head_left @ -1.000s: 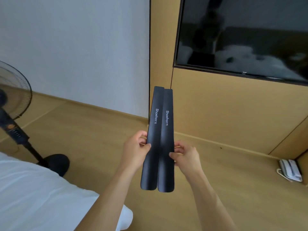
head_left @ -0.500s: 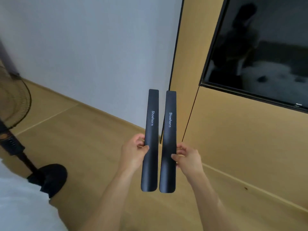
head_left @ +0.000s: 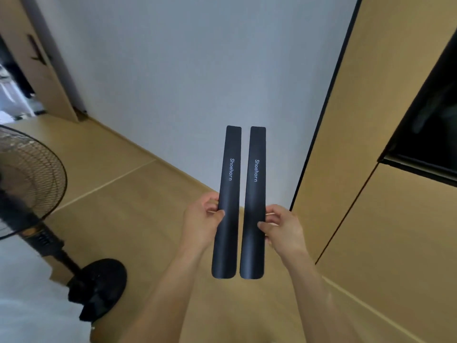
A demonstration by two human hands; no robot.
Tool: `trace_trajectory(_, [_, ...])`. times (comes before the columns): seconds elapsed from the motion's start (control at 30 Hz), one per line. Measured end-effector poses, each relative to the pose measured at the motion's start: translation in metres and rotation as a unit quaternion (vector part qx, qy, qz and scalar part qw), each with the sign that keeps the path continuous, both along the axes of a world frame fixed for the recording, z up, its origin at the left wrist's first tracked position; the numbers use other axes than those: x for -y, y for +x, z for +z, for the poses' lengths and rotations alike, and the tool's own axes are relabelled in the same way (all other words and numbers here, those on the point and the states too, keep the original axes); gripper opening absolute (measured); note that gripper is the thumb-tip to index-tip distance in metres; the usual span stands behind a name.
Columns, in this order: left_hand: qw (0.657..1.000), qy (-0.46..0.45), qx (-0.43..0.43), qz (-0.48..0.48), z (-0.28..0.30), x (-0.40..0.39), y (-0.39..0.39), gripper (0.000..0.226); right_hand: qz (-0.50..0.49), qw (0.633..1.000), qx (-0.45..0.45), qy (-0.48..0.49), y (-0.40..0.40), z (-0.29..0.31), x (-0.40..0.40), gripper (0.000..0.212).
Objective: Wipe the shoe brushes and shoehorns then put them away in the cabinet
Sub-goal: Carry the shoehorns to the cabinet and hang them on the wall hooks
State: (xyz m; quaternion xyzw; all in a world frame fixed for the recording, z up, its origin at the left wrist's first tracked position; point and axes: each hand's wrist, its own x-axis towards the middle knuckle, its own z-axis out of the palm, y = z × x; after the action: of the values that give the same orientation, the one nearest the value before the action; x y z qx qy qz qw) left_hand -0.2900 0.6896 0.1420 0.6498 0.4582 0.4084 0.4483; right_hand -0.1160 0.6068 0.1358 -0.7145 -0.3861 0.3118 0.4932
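Two long black shoehorns, each with white "Shoehorn" lettering, are held upright side by side in front of me. My left hand [head_left: 201,219] pinches the left shoehorn [head_left: 228,184] at its middle edge. My right hand [head_left: 282,227] pinches the right shoehorn [head_left: 254,189] the same way. A narrow gap separates the two shoehorns; they do not touch. Their rounded wide ends point down over the wooden floor. No brush and no cloth shows.
A black standing fan [head_left: 29,184] with a round base [head_left: 99,288] stands at the left. A white wall [head_left: 197,70] is ahead. Wooden cabinet panels [head_left: 371,219] fill the right, with a dark TV screen [head_left: 435,115] set in them. A doorway opens at far left.
The two shoehorns were overlapped and now stand apart, parallel. My view has swung left, so the TV and wooden panels have slid toward the right edge.
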Motion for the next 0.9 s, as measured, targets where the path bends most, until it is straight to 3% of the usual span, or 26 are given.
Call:
trace_trajectory(0.23, [0.993, -0.012, 0.007, 0.113, -0.004, -0.122, 0.017, 0.043, 0.099, 0.995, -0.008, 0.011, 0.028, -0.003, -0.157, 0.031])
trace_trajectory(0.5, [0.977, 0.006, -0.011, 0.212, 0.032, -0.259, 0.043, 0.032, 0.218, 0.976, -0.005, 0.021, 0.061, 0.022, -0.341, 0.029])
trace_trajectory(0.9, [0.943, -0.006, -0.012, 0.332, 0.014, -0.422, 0.008, 0.028, 0.325, 0.945, 0.024, 0.021, 0.019, 0.005, -0.548, 0.032])
